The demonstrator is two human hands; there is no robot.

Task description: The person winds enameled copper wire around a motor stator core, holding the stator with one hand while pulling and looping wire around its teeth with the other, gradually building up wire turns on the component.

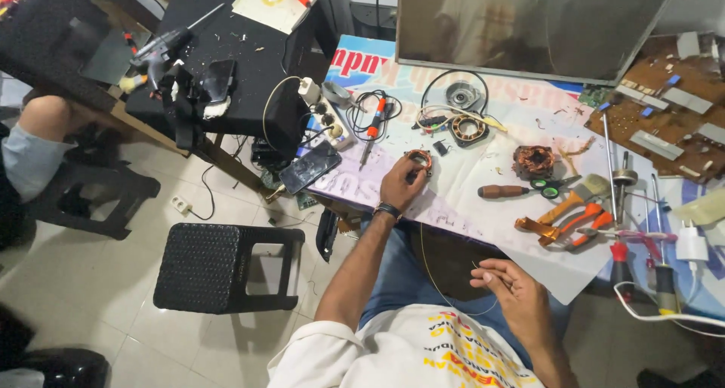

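While seated at a cluttered workbench, a person winds thin copper wire onto a small coil, seen from above.

At far left, beside the bench, stands a black plastic stool (226, 267). A dark smartphone (310, 167) lies at the bench's left edge, with a white power strip (326, 116) just behind it.

Next comes the left hand (402, 184), fingers closed on a small round stator coil (418, 161) that rests on the bench near its front edge. A fine wire (427, 271) runs from there down off the front edge to the right hand (513, 290), held over the lap, fingertips pinched together on the strand.

Further right lie a bundle of burnt copper winding (533, 161), a brown-handled screwdriver (504, 191) and orange-handled pliers (578, 220).

The step looks like feeding wire turn by turn; the next move calls for steady tension and a firm hold on the coil.

The wire is hard to trace, and the bench's right end is cut off.
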